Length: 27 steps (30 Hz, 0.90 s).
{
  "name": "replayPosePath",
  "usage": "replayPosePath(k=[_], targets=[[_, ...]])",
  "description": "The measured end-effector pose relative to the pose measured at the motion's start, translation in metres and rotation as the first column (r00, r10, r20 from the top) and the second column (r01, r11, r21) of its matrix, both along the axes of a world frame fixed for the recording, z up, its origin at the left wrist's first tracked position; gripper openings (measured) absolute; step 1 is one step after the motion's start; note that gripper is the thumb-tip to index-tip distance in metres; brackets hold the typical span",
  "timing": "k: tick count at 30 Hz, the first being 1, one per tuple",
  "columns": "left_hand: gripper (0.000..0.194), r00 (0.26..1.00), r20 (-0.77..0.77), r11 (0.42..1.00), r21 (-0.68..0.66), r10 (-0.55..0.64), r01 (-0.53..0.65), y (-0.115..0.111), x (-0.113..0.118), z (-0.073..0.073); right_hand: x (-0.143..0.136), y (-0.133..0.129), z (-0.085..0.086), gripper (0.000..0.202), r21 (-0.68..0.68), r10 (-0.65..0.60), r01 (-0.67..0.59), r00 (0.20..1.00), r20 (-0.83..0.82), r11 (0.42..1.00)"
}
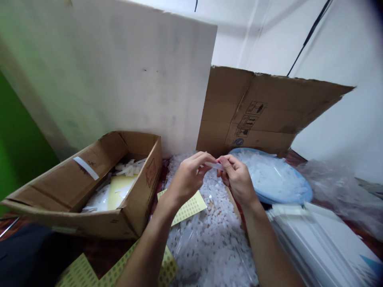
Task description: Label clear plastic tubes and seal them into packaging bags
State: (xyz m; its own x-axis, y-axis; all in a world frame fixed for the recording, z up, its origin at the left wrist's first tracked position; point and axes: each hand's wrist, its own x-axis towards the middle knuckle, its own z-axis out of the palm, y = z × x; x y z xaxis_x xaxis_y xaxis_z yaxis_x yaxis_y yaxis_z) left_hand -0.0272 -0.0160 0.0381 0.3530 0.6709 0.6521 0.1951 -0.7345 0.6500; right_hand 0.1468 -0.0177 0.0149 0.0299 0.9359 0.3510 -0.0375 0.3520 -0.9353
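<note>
In the head view my left hand (190, 172) and my right hand (238, 175) meet over a heap of small white plastic pieces (209, 243). A small translucent white strip (214, 165) is pinched between them, the left fingers on one end and the right fingers on the other. Its exact kind is too small to make out. Partly behind my left wrist lies a yellow sticker sheet (191, 206) with rows of small dots. More yellow sticker sheets (78, 274) are at the lower left, partly hidden by my left forearm.
An open cardboard box (98, 220) on the left holds white pieces and a yellow sheet. At the right stands a blue basin (305, 189) of translucent strips. White flat boxes (332, 243) and clear plastic wrap (338, 187) lie beside it. A cardboard panel (269, 107) leans behind.
</note>
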Motion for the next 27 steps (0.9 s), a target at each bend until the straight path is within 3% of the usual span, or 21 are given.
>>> replayPosePath(k=[2,4,7,10,13,17,22,24,27], targets=[[0.030,0.998,0.052,0.996,-0.088,0.039,-0.034,0.000,-0.001,-0.001,0.000,0.001,0.000,0.026,0.052,-0.032,0.032,0.999,-0.004,0.998],[0.028,0.992,0.047,0.973,-0.206,0.117,-0.104,0.000,-0.002,-0.002,-0.001,0.001,0.001,0.024,0.126,-0.058,0.055,0.998,0.019,0.991],[0.052,0.973,-0.113,0.945,-0.239,0.200,-0.222,0.000,-0.002,-0.003,-0.002,0.000,0.003,0.025,0.177,-0.070,0.057,0.996,0.063,0.982],[0.041,0.925,-0.262,0.954,-0.040,0.277,-0.297,0.002,-0.002,-0.003,-0.004,-0.001,0.003,0.026,0.124,-0.103,0.096,0.993,0.056,0.988],[0.029,0.903,-0.305,0.952,0.151,0.303,-0.268,0.007,-0.006,-0.005,-0.007,-0.001,0.004,0.030,0.024,-0.096,0.095,0.995,0.036,0.995],[0.019,0.913,-0.302,0.931,0.319,0.275,-0.174,0.010,-0.014,-0.009,-0.012,-0.004,0.010,0.036,-0.176,0.029,-0.051,0.991,-0.129,0.983],[0.018,0.883,-0.345,0.880,0.454,0.317,-0.138,0.008,-0.015,-0.009,-0.015,-0.008,0.013,0.043,-0.327,0.140,-0.274,0.915,-0.379,0.904],[0.018,0.864,-0.383,0.892,0.426,0.328,-0.150,0.009,-0.012,-0.009,-0.014,-0.005,0.011,0.042,-0.328,0.076,-0.206,0.926,-0.369,0.922],[0.022,0.768,-0.551,0.943,0.243,0.326,-0.227,0.015,-0.016,-0.018,-0.013,0.000,0.007,0.032,-0.226,-0.211,0.166,0.959,-0.190,0.960]])
